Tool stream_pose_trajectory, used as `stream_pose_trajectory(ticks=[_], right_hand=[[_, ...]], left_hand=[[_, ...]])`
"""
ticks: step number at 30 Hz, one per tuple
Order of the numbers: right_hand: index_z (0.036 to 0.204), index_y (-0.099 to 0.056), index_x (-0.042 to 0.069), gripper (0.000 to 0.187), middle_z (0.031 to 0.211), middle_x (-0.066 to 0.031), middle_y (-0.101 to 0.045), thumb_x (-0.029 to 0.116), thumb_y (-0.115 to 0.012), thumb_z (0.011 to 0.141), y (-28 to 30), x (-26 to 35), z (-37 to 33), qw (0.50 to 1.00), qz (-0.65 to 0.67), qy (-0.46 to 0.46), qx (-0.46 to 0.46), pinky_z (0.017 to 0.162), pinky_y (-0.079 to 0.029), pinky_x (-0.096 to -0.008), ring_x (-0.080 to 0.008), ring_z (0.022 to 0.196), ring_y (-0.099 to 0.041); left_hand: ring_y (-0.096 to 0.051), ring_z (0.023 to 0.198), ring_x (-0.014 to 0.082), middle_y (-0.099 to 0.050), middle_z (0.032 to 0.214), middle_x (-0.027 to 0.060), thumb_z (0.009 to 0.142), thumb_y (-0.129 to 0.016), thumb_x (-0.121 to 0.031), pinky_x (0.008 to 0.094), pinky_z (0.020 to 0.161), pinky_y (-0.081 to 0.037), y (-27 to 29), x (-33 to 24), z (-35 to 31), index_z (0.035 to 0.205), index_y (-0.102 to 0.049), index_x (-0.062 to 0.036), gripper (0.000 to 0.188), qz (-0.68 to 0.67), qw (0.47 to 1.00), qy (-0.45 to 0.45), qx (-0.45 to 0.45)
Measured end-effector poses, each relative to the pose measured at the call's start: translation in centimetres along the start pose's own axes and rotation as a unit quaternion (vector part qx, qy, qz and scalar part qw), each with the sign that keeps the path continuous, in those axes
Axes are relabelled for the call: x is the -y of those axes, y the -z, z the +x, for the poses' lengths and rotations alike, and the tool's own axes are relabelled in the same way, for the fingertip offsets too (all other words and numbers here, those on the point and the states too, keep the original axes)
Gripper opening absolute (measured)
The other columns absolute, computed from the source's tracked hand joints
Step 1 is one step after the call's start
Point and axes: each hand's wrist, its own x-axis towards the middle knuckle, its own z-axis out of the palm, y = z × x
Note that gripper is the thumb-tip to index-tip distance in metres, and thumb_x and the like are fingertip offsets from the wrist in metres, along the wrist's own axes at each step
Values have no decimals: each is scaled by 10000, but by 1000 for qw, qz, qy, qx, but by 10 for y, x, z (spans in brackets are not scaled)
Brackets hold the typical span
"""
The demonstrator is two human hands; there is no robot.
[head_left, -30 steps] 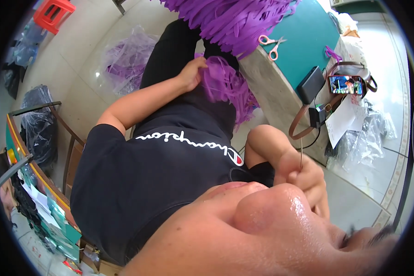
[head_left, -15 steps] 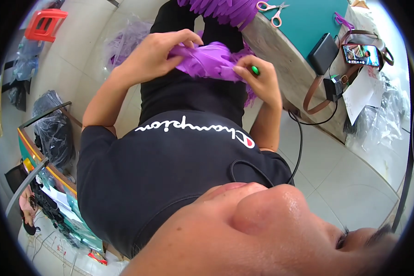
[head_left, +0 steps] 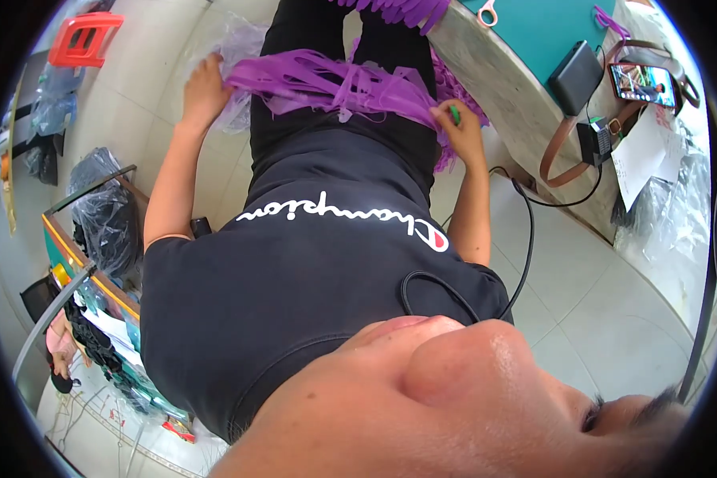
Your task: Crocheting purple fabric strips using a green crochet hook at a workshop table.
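A thin purple sheet, cut into strips with long gaps, is stretched out over my black-trousered lap. My left hand pinches its far left end, beyond my thigh. At the other end, my right hand is closed on the sheet's edge, beside my right thigh. A small green object sticks up between those right fingers; its kind is not clear. More purple stripped material hangs behind the right end, next to the table's side.
On the teal-topped table lie purple strips and scissors. Farther right are a black box-shaped device, a strap and a phone. A clear plastic bag is on the floor; a red stool stands left.
The purple sheet, bunched between my hands before, is now spread wide. My left hand has moved outward to the left, and my right hand slightly right. The view has shifted a little.
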Motion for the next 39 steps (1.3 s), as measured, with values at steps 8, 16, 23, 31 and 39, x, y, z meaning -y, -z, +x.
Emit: stream_pose_trajectory(ticks=[8,16,23,31,39], right_hand=[[844,-612,18,219,701,-67,-565,218,-702,843,7,14,-4,998,-67,-9,12,598,-401,-268,-107,658,-483],[818,-593,-3,188,659,-8,-498,160,-670,869,32,93,-20,1000,-5,18,17,571,-369,-241,-80,640,-437],[825,-597,-4,226,698,29,-512,204,-654,893,93,105,-40,986,132,-24,98,573,-350,-212,-51,662,-446],[989,-657,2,216,806,11,-577,182,-666,869,31,145,-3,994,68,78,-14,561,-347,-200,-27,625,-420],[1045,-574,4,371,847,31,-537,168,-773,778,-16,177,31,976,191,96,-47,532,-294,-167,-6,618,-359]], left_hand=[[-633,711,239,-645,741,113,813,-478,-733,337,674,-494,4,-14,7,860,-634,-2,749,-288,872,224,326],[-610,674,161,-655,801,49,937,-510,-482,285,641,-481,-77,23,30,926,-622,-41,455,-658,625,335,255],[-570,1120,212,-625,1180,111,943,-558,-295,378,996,-417,19,-17,47,1230,-541,-11,404,-908,375,151,114],[-435,1305,293,-406,1426,217,751,-529,32,402,1079,-358,89,-141,10,1393,-327,67,674,-854,411,-38,316],[-338,1370,307,-295,1496,206,636,-480,39,388,1118,-288,94,-192,37,1457,-232,14,857,-884,377,-65,270]])
